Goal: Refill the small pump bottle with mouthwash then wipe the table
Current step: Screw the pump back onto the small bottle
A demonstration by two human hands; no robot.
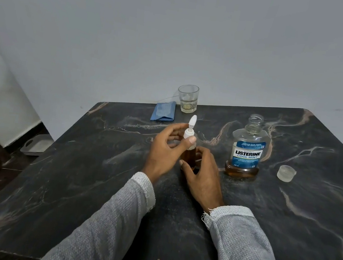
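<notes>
The pump bottle [189, 156] stands upright near the middle of the table [285, 221], a small clear cylinder filled with amber liquid and topped by a white plastic pump [190, 128] with a rounded, tapered nozzle. We take the mouthwash bottle [247, 149] as our landmark: the pump bottle is just to its left, apart from it. The mouthwash bottle is clear plastic, broad-shouldered, uncapped, with a blue label and a shallow layer of amber liquid at its base. To its right lies its translucent round cap [286, 173]. Behind and to its left, a faceted glass [187, 98] holds a little pale liquid, and a folded blue cloth [164, 111] lies beside that glass. The table is dark polished stone with pale and pinkish veins.

Our left hand [164, 150] pinches the pump's collar, thumb tip on the front, fingers curved behind. Our right hand [201, 173] wraps the bottle's lower body, thumb in front. Both wrists come out of grey knit sleeves with frayed cuffs.
</notes>
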